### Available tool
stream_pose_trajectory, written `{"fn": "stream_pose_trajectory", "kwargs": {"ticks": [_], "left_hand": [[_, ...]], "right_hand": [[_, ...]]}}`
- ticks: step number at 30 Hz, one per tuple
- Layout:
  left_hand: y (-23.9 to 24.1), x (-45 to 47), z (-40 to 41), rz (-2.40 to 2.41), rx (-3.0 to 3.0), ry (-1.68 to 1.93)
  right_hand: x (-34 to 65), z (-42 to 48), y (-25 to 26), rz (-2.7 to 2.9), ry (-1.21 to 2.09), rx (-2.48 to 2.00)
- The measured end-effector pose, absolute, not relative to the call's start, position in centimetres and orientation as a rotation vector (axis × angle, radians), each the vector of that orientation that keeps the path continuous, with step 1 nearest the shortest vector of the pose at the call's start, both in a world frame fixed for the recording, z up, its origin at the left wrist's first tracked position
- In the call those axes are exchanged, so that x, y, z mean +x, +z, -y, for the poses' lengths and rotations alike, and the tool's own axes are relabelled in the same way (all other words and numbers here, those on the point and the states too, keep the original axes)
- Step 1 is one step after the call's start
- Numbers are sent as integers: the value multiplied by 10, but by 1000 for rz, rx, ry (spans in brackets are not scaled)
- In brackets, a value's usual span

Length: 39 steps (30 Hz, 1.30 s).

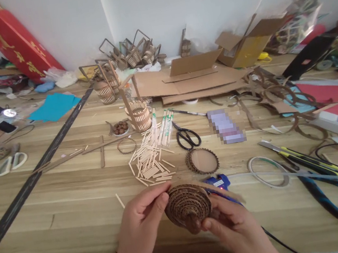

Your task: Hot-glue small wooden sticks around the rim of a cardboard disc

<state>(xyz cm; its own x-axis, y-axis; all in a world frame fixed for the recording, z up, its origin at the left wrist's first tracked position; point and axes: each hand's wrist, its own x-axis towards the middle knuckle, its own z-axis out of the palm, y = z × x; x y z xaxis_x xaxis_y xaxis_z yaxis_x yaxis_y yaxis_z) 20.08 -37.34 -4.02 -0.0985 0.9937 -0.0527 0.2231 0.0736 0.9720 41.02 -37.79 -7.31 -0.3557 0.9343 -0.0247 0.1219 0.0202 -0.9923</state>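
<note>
Holding a coiled cardboard dome [188, 204] between them, both hands sit at 6 o'clock in the view, low over the wooden table [73, 210]. The left hand [141, 225] is partly closed, its thumb and fingertips pinched on the dome's rim at the 9 o'clock side. The right hand [236, 225] curls around the dome from 4 o'clock, with the thumb pressed near the dark tip at the centre of the coil. A loose cardboard strip runs off the dome's far edge toward 3 o'clock.

Just beyond the dome, at its 1 o'clock, lies a blue glue gun [218, 182] with a small red light showing. At 12 o'clock from the dome rests a round cardboard disc [203, 161] with a corrugated edge, and at 11 o'clock a heap of short wooden sticks [151, 163]. Black scissors [186, 137] lie beyond the disc. A small slatted basket [138, 115] stands farther off at 11 o'clock. At 3 o'clock, well apart from the hands, lie a tape ring [267, 172] and blue-handled pliers [317, 193].
</note>
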Motion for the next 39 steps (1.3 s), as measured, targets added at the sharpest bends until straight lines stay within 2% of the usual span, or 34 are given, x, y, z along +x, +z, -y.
{"fn": "stream_pose_trajectory", "kwargs": {"ticks": [4,10,16,23,27,33,39], "left_hand": [[-34,198,374,-1410,1413,1087],[-27,199,369,-1289,1622,946],[-27,198,366,-1197,1726,894],[-28,196,369,-1107,1781,861],[-30,198,370,-1113,1738,782],[-33,204,367,-1131,1479,656],[-56,210,360,-885,1210,601]], "right_hand": [[414,374,-64,1852,1358,-1095],[411,368,-47,2049,1465,-1031],[420,359,-34,2236,1329,-1076],[427,352,-29,2094,1273,-1293],[431,352,-28,2148,1267,-1258],[431,351,-19,2406,1072,-1143],[420,348,-5,2677,832,-985]]}}
